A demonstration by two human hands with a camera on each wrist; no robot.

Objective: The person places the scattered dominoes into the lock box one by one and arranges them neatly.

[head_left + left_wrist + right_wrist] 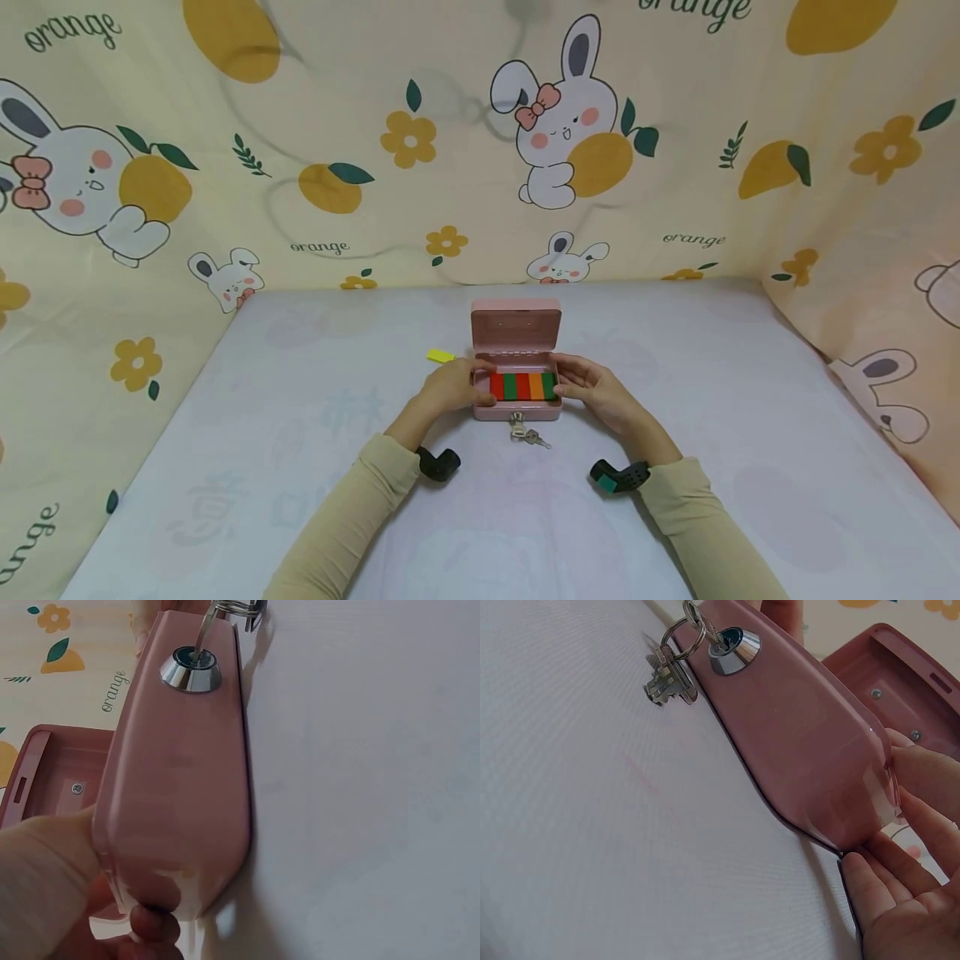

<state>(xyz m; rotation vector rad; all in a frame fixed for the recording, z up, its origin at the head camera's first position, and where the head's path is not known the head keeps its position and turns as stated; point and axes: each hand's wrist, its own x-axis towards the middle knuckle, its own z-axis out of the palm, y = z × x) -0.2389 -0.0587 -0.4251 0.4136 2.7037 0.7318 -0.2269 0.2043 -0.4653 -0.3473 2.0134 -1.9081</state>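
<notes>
A pink metal cash box [498, 412] stands on the table with its lid [516, 329] raised at the back. Red, green and orange blocks [523, 387] lie side by side inside it. My left hand [448, 387] grips the box's left wall, its thumb over the rim near the red block. On the opposite side, my right hand [600, 395] holds the right wall, thumb at the rim beside the green block; the right wrist view shows fingers around that end. A key sits in the front lock [191, 671], and more keys [671, 681] hang from its ring.
A yellow block [440, 356] lies on the white tabletop [300, 467], just behind my left hand. Patterned cloth [450, 200] with rabbits and oranges hangs along the back and both sides. Each wrist carries a black band [619, 476].
</notes>
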